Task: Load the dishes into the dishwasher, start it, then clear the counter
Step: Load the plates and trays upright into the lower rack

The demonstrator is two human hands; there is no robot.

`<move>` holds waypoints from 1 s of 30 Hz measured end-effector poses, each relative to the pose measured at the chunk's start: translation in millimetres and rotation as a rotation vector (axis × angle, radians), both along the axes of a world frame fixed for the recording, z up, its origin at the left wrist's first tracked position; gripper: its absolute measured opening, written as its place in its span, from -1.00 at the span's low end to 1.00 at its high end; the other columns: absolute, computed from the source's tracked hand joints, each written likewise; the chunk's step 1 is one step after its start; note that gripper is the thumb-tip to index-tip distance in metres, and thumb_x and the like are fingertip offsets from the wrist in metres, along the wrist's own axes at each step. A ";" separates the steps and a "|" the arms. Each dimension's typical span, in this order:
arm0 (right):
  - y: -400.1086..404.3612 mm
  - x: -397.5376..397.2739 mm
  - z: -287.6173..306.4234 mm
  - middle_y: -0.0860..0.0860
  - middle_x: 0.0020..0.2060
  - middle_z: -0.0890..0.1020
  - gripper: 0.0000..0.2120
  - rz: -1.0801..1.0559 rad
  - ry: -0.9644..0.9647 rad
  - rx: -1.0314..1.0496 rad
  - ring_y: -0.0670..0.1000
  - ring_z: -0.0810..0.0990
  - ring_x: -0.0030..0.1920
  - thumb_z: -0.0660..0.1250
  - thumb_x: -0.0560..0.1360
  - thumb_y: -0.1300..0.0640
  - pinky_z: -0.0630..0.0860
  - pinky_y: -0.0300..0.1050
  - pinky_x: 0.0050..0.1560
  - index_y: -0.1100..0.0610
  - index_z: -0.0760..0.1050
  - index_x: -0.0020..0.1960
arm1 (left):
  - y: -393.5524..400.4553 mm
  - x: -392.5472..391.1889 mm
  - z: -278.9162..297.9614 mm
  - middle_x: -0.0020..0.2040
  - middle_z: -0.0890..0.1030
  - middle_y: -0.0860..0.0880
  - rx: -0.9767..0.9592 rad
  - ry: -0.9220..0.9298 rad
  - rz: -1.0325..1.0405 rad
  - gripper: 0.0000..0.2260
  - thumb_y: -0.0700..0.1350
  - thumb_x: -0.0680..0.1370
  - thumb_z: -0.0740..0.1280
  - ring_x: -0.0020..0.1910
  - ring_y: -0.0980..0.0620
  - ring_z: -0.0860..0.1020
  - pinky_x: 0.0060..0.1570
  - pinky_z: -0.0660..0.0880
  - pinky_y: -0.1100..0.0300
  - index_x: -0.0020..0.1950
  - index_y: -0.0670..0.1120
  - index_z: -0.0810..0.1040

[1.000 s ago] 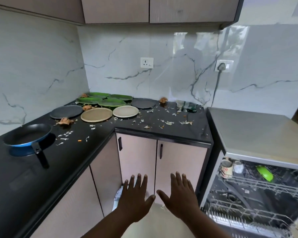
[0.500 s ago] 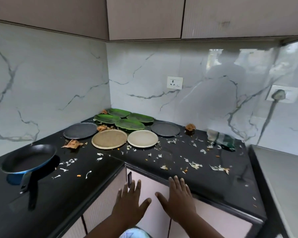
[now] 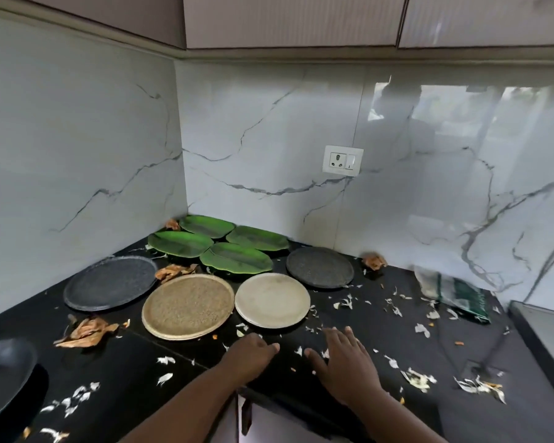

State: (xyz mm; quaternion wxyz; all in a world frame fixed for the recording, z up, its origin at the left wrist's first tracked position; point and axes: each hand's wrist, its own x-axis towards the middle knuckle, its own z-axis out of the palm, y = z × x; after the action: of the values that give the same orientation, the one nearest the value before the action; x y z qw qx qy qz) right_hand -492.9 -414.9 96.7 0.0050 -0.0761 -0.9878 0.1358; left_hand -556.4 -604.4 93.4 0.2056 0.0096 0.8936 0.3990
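Plates: round cream plate (image 3: 272,300) and round brown speckled plate (image 3: 187,306) lie side by side on the black counter (image 3: 381,334).
Left hand (image 3: 250,358): near the cream plate, fingers curled, holding nothing.
Right hand (image 3: 346,362): fingers straight, holding nothing.

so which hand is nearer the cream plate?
Left. The left hand sits just below the cream plate, near its front rim. The right hand is further off, below and to the plate's right.

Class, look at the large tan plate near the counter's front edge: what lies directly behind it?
Behind the tan plate lie brown dried scraps and four green leaf-shaped plates towards the corner. The counter under those plates is covered, so what may lie beneath cannot be seen.
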 end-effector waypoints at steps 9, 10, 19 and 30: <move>49.3 -93.9 -6.8 -0.09 0.32 0.46 -0.53 -0.113 0.003 -0.052 -0.01 0.35 0.37 0.14 0.54 -0.23 0.31 -0.04 0.35 -0.07 0.33 0.38 | 19.9 -68.4 2.7 -0.01 0.53 -0.29 0.748 -0.572 0.578 -0.46 -0.03 0.60 0.27 -0.12 -0.29 0.61 -0.39 0.62 0.06 0.50 -0.17 0.18; 57.1 -107.3 -8.3 -0.09 0.31 0.47 -0.55 -0.123 -0.004 -0.056 -0.01 0.38 0.35 0.14 0.55 -0.23 0.33 -0.03 0.32 -0.07 0.34 0.37 | 22.9 -71.2 3.1 -0.01 0.54 -0.30 0.774 -0.583 0.610 -0.47 -0.04 0.61 0.27 -0.11 -0.29 0.61 -0.39 0.62 0.04 0.50 -0.17 0.18; 113.3 -207.0 -17.7 0.04 0.13 0.55 -0.72 -0.218 -0.002 -0.202 0.10 0.50 0.12 0.15 0.56 -0.08 0.48 -0.01 0.06 0.02 0.46 0.17 | 65.0 -77.2 6.8 -0.15 0.51 -0.16 0.873 -0.512 0.902 -0.86 -0.17 0.61 0.29 -0.63 -0.03 0.55 0.24 0.44 -0.08 0.07 -0.22 0.41; 174.7 -299.6 -21.9 0.26 0.21 0.47 -0.56 -0.519 -0.170 -0.411 0.26 0.51 0.15 0.30 0.46 0.11 0.46 0.05 0.08 0.29 0.41 0.29 | 90.0 -73.0 12.9 -0.37 0.47 -0.18 0.753 -0.378 1.021 -0.89 -0.22 0.52 0.34 -0.54 -0.11 0.47 -0.38 0.39 0.20 -0.13 -0.26 0.48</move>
State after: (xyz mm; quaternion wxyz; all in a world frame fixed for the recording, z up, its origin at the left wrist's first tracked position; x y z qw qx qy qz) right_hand -792.5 -240.2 74.8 -0.0585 -0.3354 -0.8844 0.3193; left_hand -629.3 -514.4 106.3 0.1263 -0.4142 0.5340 0.7261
